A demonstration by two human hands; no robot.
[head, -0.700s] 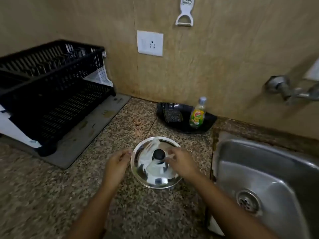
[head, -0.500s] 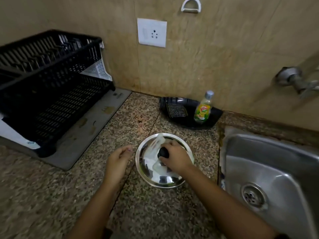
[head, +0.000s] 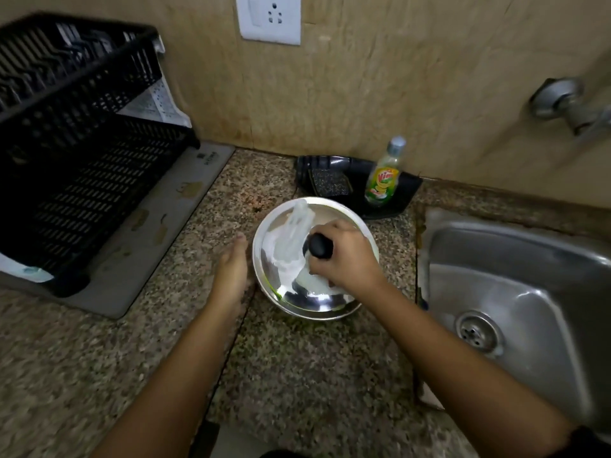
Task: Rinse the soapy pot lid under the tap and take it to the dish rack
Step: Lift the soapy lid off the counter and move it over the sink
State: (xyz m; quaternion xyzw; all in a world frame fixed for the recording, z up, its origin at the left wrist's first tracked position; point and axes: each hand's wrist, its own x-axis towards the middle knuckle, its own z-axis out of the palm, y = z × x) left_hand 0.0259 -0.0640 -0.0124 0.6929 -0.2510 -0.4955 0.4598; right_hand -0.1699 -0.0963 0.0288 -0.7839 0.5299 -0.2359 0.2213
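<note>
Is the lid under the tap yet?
No, the pot lid sits over the granite counter, right hand gripping its black knob, left of the sink.

Domestic kitchen. Speckled granite counter (head: 314,375) across the lower frame; stainless sink (head: 515,279) with drain at right; wall tap (head: 568,107) at upper right. Black dish rack (head: 76,153) on a grey mat at left. Dish soap bottle (head: 383,173) and scrub pad (head: 329,182) in a black tray at centre. Wall socket (head: 269,16) at top.
</note>
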